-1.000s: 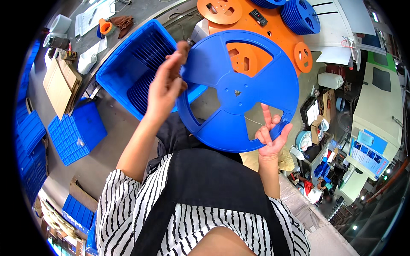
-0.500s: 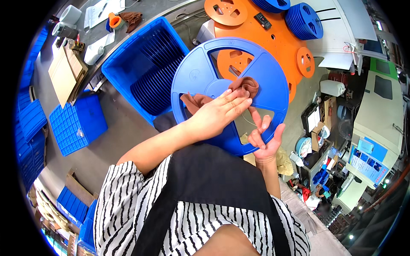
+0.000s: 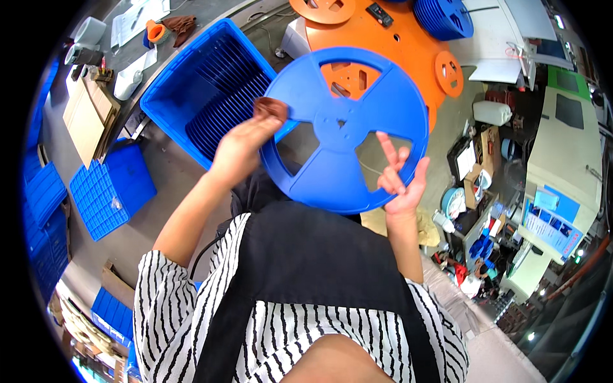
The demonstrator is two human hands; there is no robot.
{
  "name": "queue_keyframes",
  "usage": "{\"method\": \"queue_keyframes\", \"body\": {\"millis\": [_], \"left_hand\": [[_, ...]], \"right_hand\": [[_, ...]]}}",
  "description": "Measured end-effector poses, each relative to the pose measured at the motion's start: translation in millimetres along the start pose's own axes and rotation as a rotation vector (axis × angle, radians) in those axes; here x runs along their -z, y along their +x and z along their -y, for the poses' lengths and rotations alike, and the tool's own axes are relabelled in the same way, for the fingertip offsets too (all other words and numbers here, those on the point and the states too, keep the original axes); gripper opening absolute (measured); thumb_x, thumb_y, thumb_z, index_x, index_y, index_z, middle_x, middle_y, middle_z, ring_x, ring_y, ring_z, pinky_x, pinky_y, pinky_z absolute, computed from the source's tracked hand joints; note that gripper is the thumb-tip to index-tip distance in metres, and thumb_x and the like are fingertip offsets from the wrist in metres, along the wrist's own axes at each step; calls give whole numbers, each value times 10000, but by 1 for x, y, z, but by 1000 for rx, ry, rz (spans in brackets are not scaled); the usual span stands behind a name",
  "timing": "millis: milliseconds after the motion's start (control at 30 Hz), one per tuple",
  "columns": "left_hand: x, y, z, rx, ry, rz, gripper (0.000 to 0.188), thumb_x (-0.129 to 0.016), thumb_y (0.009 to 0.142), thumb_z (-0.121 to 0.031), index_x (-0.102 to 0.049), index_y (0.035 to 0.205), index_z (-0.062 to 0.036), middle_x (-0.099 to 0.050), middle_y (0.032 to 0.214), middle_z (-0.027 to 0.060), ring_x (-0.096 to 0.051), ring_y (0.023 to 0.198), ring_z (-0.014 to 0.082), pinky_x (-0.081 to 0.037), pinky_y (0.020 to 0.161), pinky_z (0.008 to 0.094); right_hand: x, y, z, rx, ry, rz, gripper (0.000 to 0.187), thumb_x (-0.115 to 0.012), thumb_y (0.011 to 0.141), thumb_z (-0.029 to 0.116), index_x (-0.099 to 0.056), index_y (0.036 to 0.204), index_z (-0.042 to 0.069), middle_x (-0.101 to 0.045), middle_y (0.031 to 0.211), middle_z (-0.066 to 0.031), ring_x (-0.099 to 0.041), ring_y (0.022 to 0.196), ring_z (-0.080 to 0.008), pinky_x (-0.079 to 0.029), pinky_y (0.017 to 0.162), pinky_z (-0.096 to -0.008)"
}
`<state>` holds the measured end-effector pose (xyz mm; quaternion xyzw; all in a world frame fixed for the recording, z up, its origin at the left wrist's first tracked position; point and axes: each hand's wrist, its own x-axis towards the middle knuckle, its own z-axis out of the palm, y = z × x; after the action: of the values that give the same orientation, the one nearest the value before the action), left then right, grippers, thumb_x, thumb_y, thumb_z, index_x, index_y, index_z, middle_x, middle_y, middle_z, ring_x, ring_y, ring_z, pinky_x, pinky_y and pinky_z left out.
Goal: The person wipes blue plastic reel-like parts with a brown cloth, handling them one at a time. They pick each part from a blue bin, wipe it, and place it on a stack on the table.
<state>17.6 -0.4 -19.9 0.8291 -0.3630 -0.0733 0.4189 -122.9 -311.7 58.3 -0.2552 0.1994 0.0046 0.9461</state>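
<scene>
A round blue plastic reel disc with wide cutouts and a small shaped centre hole is held up in front of me. My right hand grips its lower right rim, fingers showing in a cutout and thumb outside the edge. My left hand, slightly blurred, is closed on a brown cloth at the disc's left rim. Behind the left hand, a blue crate holds many similar dark blue discs standing in rows.
Beyond the disc is an orange round table with orange discs and a stack of blue discs. An upturned blue crate and cardboard sheets are at left. A pale machine stands at right.
My left hand has moved with the cloth from the disc's middle to its left rim. The disc's face has shifted slightly upward and turned, its centre now uncovered; my right hand still holds it.
</scene>
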Motion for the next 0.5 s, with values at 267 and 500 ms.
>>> {"method": "queue_keyframes", "body": {"millis": [267, 500], "left_hand": [[30, -6, -25, -147, 144, -16, 705, -670, 621, 49, -550, 1299, -102, -492, 1381, 145, -617, 951, 244, -539, 769, 350], [21, -12, -32, -226, 551, 0, 633, -671, 673, -69, -555, 1286, -169, -525, 1354, 96, -568, 795, 202, -517, 703, 310]], "right_hand": [[-6, 24, 21, 61, 178, 65, 483, -558, 930, 477, -576, 1109, 28, -278, 1508, -263, -379, 448, -17, -295, 438, -183], [-22, 35, 18, -1, 167, 155, 475, -562, 943, 420, -535, 1147, -9, -206, 1534, -262, -396, 469, -32, -319, 448, -191]]}}
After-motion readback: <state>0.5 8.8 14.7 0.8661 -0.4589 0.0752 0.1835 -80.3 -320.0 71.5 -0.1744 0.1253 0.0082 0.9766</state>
